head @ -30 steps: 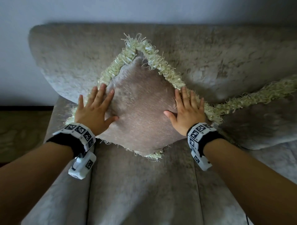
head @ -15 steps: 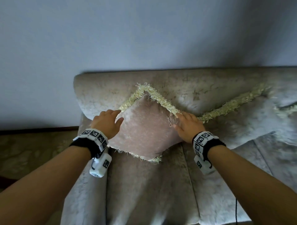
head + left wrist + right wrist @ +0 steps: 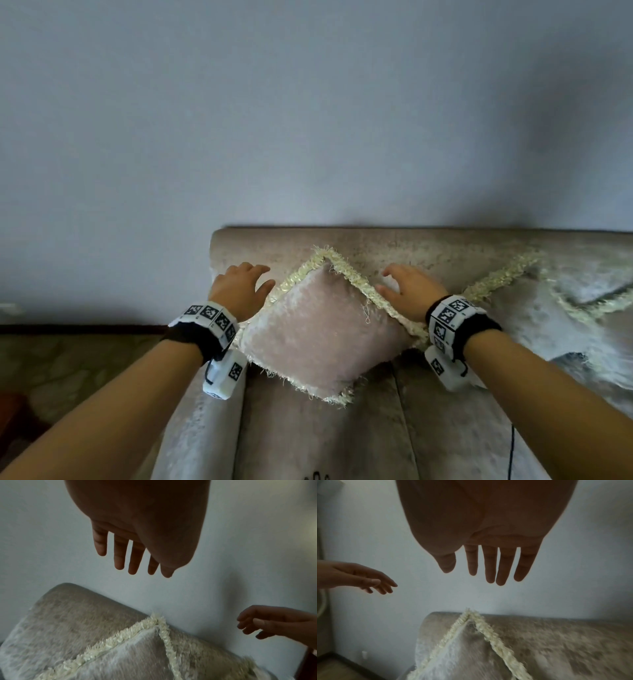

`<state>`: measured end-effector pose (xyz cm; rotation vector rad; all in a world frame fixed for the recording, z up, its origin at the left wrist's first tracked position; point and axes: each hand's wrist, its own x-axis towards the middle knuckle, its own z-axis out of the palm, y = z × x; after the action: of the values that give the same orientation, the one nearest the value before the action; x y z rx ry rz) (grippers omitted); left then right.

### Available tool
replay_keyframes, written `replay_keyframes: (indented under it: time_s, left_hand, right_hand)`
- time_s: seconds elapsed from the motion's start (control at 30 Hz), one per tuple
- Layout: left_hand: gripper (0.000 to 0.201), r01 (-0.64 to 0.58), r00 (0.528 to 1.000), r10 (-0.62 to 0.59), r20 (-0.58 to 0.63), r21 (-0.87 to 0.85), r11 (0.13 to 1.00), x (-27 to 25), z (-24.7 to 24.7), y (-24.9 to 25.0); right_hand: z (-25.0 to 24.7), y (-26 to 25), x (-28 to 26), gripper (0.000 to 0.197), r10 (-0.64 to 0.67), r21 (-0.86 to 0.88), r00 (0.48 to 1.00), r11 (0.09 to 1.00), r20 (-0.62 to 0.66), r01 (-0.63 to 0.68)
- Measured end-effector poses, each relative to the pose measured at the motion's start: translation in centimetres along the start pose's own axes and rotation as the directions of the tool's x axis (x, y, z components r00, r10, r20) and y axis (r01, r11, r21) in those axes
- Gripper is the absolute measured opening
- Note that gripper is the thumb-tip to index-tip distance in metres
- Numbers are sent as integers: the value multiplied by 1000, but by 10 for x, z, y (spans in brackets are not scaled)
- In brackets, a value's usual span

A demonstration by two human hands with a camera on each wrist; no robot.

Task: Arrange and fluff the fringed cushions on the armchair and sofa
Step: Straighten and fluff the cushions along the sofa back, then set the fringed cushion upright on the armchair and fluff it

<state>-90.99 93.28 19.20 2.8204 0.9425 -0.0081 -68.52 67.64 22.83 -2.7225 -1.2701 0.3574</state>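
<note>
Velvety pink, the cushion (image 3: pixel 325 329) stands on one corner against the sofa (image 3: pixel 428 253) backrest, cream fringe (image 3: pixel 352 277) peaking at its top. From the head view the left hand (image 3: pixel 239 291) and right hand (image 3: pixel 411 291) flank it and look almost in contact. Both wrist views settle that: each hand hangs clear above the cushion, fingers (image 3: pixel 118 555) straight and spread, holding nothing. Only the head view shows a second cushion (image 3: pixel 555 308) lying to the right, and the marker wristbands (image 3: pixel 205 318).

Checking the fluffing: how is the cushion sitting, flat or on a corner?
On a corner: the cushion leans against the sofa back, one point up.
</note>
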Motion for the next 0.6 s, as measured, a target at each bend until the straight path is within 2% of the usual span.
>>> replay_keyframes:
  time_s: [0.17, 0.3, 0.47, 0.6]
  left_hand:
    - [49, 171, 980, -175, -93, -45, 984, -69, -18, -7]
    - [47, 345, 926, -354, -132, -87, 935, -151, -25, -19]
    - [48, 615, 768, -615, -179, -61, 786, -290, -36, -57]
    - [49, 770, 610, -760, -224, -59, 636, -414, -49, -88]
  right_hand:
    - [-12, -41, -3, 48, -264, -36, 963, 964, -57, 262]
    - [-8, -91, -8, 47, -463, -30, 885, 886, -45, 462]
    - [16, -187, -25, 48, -678, -22, 735, 735, 7, 678]
    - [45, -279, -77, 47, -804, -1, 591, 592, 66, 806]
